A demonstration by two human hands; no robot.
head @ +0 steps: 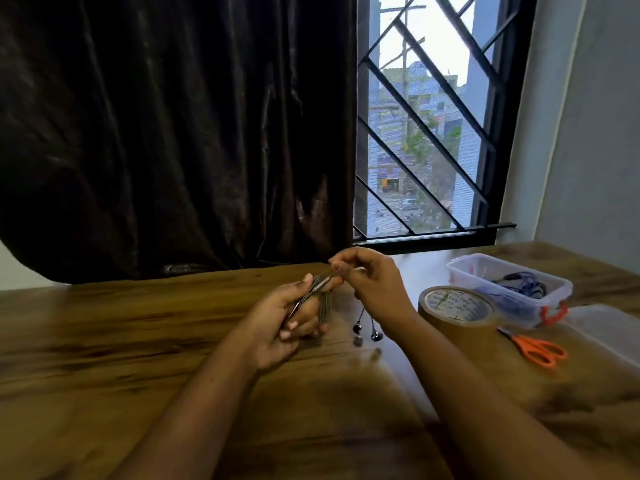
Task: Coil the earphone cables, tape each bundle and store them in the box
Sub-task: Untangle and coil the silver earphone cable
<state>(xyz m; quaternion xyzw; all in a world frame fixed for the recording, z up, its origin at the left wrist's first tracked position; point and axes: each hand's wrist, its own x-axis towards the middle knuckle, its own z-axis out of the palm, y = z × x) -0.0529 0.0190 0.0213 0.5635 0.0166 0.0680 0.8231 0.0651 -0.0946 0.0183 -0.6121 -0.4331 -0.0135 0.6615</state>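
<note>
My left hand [287, 320] holds a grey earphone cable [317, 292] wound in loops around its fingers, above the middle of the wooden table [138, 341]. My right hand [370, 278] pinches the cable's free end just to the right of those loops. Two black earbuds [367, 332] dangle below my right hand, close to the tabletop. A clear plastic box [509, 285] with a red latch stands at the right and holds a coiled blue earphone cable [519, 287]. In front of the box sits a roll of brown tape [457, 308].
Orange-handled scissors [535, 348] lie right of the tape roll. A clear lid [609, 332] lies at the far right edge. Behind the table hang a dark curtain [173, 133] and a barred window [429, 116].
</note>
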